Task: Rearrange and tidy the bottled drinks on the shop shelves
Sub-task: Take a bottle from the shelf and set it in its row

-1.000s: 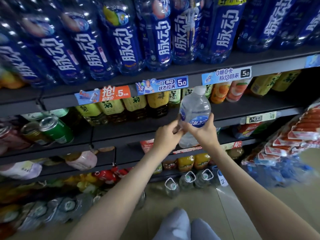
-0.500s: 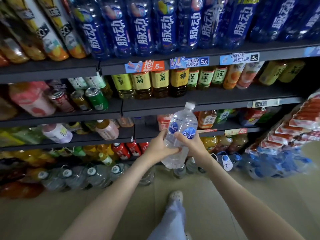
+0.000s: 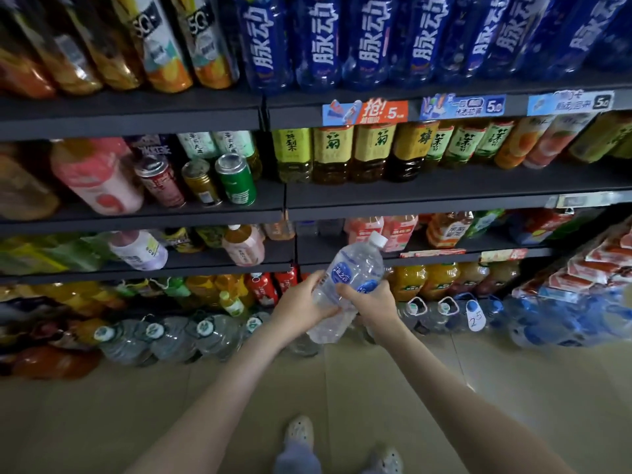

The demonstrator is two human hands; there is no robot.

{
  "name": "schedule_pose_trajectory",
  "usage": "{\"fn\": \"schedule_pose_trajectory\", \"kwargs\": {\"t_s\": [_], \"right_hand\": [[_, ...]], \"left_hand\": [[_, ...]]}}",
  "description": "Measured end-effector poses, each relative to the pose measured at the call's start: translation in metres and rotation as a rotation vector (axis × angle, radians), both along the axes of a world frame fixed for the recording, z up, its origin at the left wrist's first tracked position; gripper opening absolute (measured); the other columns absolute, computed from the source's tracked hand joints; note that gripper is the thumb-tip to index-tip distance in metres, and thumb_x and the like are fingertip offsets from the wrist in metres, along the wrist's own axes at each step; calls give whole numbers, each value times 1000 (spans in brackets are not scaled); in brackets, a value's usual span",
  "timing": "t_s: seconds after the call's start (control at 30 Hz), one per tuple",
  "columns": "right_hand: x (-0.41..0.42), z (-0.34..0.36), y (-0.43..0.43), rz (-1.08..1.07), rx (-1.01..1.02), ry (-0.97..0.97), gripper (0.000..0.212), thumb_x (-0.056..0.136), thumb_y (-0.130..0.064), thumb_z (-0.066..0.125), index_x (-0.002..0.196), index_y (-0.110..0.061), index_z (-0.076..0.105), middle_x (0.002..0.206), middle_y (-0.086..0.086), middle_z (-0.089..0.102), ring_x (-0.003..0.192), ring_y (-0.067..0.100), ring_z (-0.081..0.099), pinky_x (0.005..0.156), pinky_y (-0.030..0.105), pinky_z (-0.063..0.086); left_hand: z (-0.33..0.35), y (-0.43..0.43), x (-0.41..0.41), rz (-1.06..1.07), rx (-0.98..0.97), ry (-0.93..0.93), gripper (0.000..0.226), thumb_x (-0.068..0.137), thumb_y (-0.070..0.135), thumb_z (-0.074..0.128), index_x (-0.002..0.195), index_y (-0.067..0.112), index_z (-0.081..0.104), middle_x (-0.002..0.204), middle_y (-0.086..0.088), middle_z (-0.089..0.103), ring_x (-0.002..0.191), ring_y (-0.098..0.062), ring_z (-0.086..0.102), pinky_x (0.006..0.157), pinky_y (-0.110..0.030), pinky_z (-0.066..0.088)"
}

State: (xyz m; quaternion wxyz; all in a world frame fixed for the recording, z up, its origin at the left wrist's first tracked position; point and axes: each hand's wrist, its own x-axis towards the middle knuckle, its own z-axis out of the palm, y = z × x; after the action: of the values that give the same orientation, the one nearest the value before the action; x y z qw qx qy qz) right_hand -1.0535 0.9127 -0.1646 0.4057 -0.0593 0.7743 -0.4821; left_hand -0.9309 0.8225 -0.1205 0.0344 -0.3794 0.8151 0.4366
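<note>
A large clear water bottle [image 3: 355, 268] with a white cap and blue label is tilted with its cap up to the right, in front of the lower shelves. My left hand [image 3: 301, 304] grips its left side. My right hand [image 3: 371, 304] grips its lower right side. Behind it stand dark shelves: tall blue bottles [image 3: 372, 42] on top, yellow-labelled tea bottles [image 3: 372, 148] one shelf below, orange juice bottles [image 3: 439, 280] low down.
Three cans [image 3: 201, 181] and a pink bottle [image 3: 99, 176] sit on the left middle shelf. Large water jugs [image 3: 171, 336] line the floor. Packed sausages [image 3: 598, 265] hang at the right. My shoes [image 3: 301, 431] stand on the beige floor tiles.
The bottle came down from the second shelf's height to the lower shelves and tilted more to the right. Both hands kept their grip. The view shifted left and back.
</note>
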Motion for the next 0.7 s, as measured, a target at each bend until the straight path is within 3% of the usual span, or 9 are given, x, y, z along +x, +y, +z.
{"fn": "schedule_pose_trajectory", "kwargs": {"t_s": [0.13,0.2,0.3,0.37,0.43,0.6,0.7], "right_hand": [[18,-38,-37,-133,-57,102,88,48,-45,90,114,-14,40,109,5,58,99,20,61,87,42,54],[16,-67,-59,-195,-107,163,73,61,-29,90,112,-13,40,110,6,55,100,19,59,84,34,52],[3,-116,-94,-261,-204,256,68,65,-19,88,112,-13,39,111,6,51,102,17,55,78,20,45],[-10,-145,-120,-284,-241,355,72,62,-23,90,111,-16,38,111,4,48,102,15,53,78,16,43],[-23,-173,-145,-286,-269,467,77,59,-25,91,114,-14,39,113,5,48,106,16,52,83,21,46],[-43,-229,-188,-285,-242,655,76,57,-23,91,113,-5,43,112,9,49,108,24,52,89,42,51],[-51,-236,-208,-298,-215,707,69,59,-21,88,108,-1,43,107,13,47,107,30,47,91,40,45]], "left_hand": [[-45,-51,25,32,-75,-1,71,87,36,66,147,29,29,147,2,43,130,-15,46,101,-26,40],[-77,-75,28,47,-116,5,66,89,35,63,146,30,30,145,2,45,125,-13,50,92,-19,42],[-130,-105,17,71,-159,12,62,91,34,61,146,30,31,140,0,50,112,-14,59,69,-8,41],[-169,-121,6,78,-212,31,60,92,31,61,145,27,34,136,-2,54,111,-16,59,73,-12,40],[-207,-134,-6,109,-239,51,57,91,27,62,143,26,38,132,-5,58,114,-19,58,84,-21,42],[-272,-162,-34,193,-232,131,51,91,20,61,139,22,44,127,-10,60,113,-22,60,90,-31,49],[-291,-177,-49,228,-240,194,49,89,15,62,135,19,48,124,-12,60,109,-26,61,90,-35,49]]}}
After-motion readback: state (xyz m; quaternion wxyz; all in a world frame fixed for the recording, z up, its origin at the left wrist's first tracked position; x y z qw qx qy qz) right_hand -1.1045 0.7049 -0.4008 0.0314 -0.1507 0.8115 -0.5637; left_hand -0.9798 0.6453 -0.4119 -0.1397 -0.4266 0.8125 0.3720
